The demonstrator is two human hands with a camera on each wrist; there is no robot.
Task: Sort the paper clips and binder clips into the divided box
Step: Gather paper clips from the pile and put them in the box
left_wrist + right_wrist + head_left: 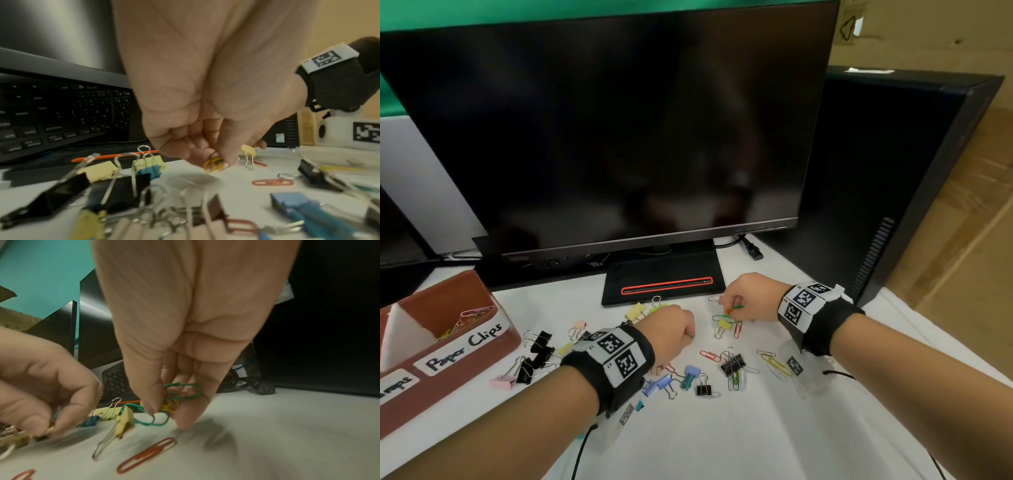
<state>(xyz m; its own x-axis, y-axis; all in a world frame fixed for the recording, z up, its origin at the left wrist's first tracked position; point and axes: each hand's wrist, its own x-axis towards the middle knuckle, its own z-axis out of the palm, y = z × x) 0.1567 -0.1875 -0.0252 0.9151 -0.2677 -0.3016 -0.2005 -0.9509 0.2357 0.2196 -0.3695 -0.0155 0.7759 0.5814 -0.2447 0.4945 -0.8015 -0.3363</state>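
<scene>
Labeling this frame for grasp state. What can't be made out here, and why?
- Left hand: fingertips hidden behind its knuckles in the head view; the left wrist view shows yellow paper clips there, count unclear.
- Right hand: a tangle of green and yellow paper clips; overlap hides the count.
- Divided box: cut off by the left edge in the head view; second label only partly readable.
- Foreground binder clips: blurred in the left wrist view.

Dim indoor light, soft shadows, wide-angle edge warping, wrist foregrounds blurred
</scene>
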